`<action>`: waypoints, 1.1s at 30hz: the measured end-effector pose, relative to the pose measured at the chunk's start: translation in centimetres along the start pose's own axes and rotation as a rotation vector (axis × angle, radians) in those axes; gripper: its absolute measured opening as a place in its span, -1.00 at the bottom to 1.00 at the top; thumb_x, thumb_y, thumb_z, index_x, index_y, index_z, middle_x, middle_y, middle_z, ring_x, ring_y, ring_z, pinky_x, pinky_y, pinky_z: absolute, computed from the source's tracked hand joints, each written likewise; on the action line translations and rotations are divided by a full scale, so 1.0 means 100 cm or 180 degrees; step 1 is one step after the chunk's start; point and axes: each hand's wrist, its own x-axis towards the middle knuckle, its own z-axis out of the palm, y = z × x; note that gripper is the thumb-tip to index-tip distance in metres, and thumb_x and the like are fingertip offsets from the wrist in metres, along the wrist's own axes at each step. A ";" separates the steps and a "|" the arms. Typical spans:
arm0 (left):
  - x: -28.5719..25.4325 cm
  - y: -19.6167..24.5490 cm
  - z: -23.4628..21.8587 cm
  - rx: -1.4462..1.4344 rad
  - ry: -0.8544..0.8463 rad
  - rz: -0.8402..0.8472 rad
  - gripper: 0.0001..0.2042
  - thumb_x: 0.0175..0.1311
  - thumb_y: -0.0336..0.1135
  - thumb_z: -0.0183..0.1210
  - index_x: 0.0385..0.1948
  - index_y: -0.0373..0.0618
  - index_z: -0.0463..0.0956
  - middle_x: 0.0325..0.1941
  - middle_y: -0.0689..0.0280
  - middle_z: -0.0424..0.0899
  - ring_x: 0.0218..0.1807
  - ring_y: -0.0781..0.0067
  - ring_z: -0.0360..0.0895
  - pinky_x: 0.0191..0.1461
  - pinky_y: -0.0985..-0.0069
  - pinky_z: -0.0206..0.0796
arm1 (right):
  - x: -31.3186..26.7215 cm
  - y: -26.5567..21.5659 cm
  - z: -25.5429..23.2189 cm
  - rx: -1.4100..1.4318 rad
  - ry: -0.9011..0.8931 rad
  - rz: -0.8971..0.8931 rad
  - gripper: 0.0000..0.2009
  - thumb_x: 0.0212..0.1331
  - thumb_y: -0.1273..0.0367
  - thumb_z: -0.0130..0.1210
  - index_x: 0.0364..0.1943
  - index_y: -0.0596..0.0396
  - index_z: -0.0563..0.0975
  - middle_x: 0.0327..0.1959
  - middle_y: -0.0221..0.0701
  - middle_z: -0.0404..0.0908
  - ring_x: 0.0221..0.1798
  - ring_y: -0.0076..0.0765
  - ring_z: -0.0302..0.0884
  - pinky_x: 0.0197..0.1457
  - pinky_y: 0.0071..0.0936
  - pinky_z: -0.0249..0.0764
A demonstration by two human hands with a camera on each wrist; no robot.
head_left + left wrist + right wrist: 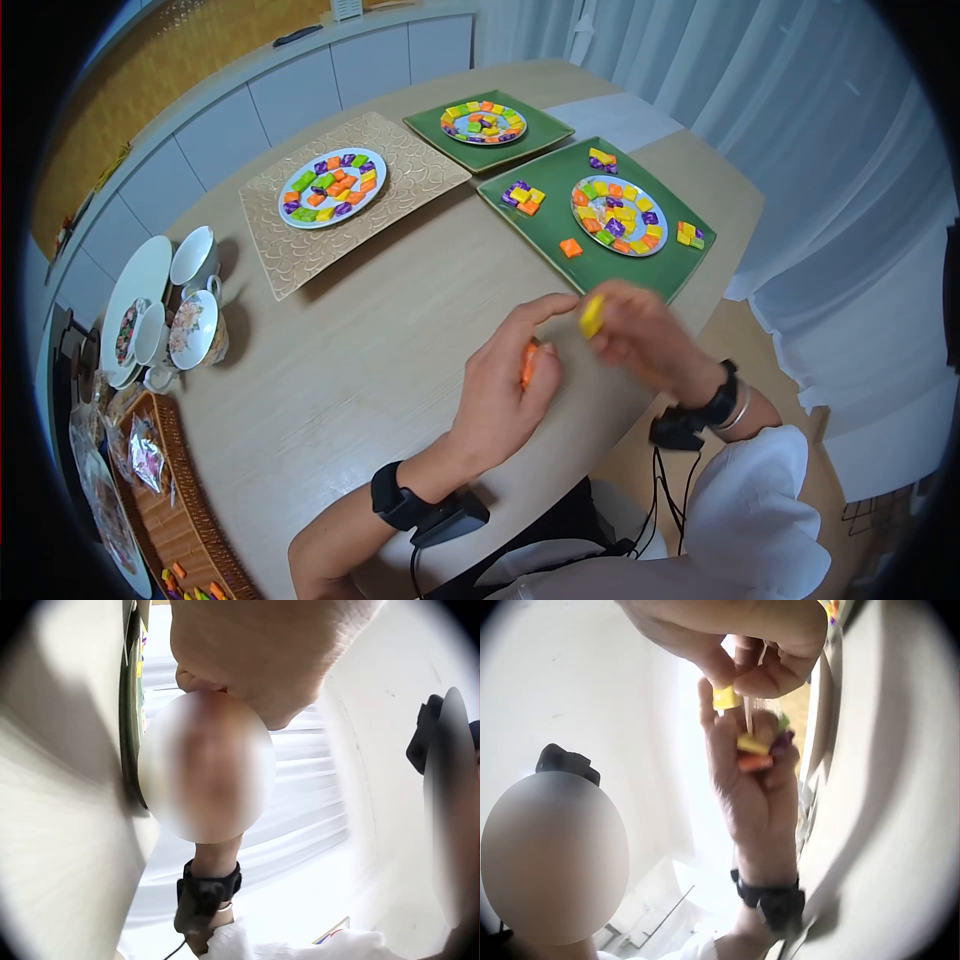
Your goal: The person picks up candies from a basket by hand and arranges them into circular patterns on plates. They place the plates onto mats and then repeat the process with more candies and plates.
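My right hand [645,335] pinches a yellow wrapped candy [592,315] between thumb and fingertips, just right of my left hand [500,400]. The left hand's fingers curl round several candies; an orange candy [529,363] shows at its thumb. From the right wrist, another yellow candy [754,745], an orange one [755,763] and a purple one [782,742] appear in that palm. Beyond the hands, a green square tray [545,195] bears a round plate ringed with candies, with small candy clusters around it. In the left wrist view a blurred patch covers much of the right hand.
A beige patterned tray [420,150] and another green tray [552,130] each carry a plate of candies at the back. Floral cups [195,325] and saucers stand at the left. A wicker basket [190,480] with candies lies front left. Cables [660,500] hang from the wrist cameras.
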 end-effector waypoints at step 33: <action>-0.040 -0.019 -0.030 -0.2838 -0.0573 -0.0925 -0.85 0.32 -0.52 -0.09 -0.16 -0.23 0.43 -0.35 0.29 0.54 -0.42 0.61 0.40 -0.34 0.57 0.36 | -0.002 0.018 0.049 -0.0365 -0.1619 0.0968 -0.73 0.25 0.27 0.10 -0.05 0.11 0.49 -0.30 -0.47 0.53 -0.36 -0.63 0.46 -0.35 -0.66 0.42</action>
